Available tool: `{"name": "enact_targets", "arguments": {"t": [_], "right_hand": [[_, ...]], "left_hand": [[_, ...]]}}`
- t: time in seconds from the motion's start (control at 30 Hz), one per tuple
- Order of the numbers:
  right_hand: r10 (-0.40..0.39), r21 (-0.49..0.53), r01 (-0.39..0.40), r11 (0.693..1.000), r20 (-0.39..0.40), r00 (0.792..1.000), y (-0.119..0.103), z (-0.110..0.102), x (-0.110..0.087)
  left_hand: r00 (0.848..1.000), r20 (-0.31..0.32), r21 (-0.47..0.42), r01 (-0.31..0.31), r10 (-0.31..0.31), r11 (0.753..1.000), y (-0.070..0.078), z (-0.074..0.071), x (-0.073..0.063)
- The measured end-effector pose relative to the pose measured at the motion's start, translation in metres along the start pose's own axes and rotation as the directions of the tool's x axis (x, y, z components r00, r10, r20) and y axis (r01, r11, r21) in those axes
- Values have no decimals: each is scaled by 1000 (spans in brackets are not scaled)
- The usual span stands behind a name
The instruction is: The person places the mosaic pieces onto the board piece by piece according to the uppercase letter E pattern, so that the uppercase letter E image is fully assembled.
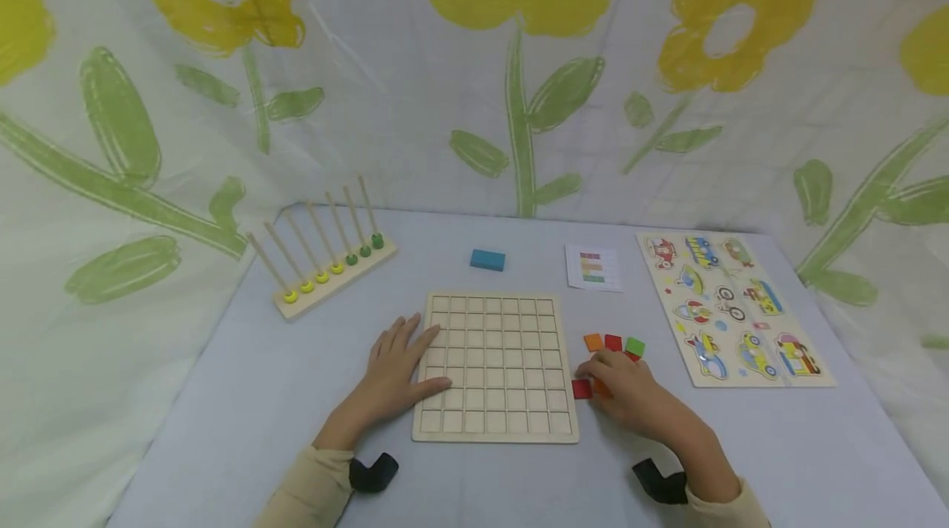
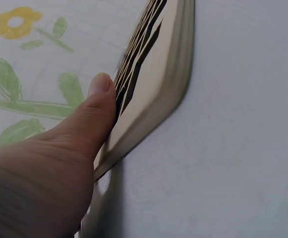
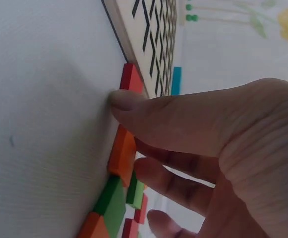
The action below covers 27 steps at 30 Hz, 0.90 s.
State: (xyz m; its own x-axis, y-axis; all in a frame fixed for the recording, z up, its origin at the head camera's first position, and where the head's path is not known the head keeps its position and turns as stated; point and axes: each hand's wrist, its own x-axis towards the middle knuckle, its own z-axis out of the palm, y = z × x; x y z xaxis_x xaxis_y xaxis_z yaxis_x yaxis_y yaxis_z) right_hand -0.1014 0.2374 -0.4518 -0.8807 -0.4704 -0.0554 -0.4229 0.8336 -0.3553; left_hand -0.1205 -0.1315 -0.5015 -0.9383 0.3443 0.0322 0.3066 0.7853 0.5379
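Note:
A wooden grid board [image 1: 495,433] lies flat on the table. My left hand [image 1: 396,371] rests on its left edge with fingers spread and straight; in the left wrist view the thumb [image 2: 102,87] lies against the board's face. At the right edge of the board my right hand [image 1: 630,396] bends its fingers round a red square tile [image 1: 582,390], with the thumb [image 3: 129,101] over the tile's near end. Part of the grip is hidden. An orange tile [image 3: 121,153] lies under the same hand. Beyond the fingers are another orange tile [image 1: 593,343], a red tile [image 1: 613,343] and a green tile [image 1: 635,346].
A bead abacus [image 1: 337,277] with upright rods stands at the back left. Behind the board lie a blue block [image 1: 488,260] and a printed card [image 1: 595,268]. A vehicle picture puzzle board [image 1: 734,310] is at the right. A flowered cloth [image 1: 371,100] hangs behind the table.

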Motion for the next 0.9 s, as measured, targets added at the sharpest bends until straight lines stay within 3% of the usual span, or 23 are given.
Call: {"name": "enact_targets", "arguments": {"t": [0.33, 0.63, 0.9], "right_hand": [[-36, 11, 36, 999, -37, 999, 3, 8, 1], [16, -11, -16, 1000, -14, 1000, 2, 7, 2], [-44, 20, 46, 999, -90, 995, -8, 1, 23]], "left_hand": [[998, -49, -5, -45, 45, 999, -4, 2, -1], [993, -92, 23, -70, 72, 997, -7, 5, -2], [993, -97, 20, -60, 61, 998, -6, 4, -2]]}}
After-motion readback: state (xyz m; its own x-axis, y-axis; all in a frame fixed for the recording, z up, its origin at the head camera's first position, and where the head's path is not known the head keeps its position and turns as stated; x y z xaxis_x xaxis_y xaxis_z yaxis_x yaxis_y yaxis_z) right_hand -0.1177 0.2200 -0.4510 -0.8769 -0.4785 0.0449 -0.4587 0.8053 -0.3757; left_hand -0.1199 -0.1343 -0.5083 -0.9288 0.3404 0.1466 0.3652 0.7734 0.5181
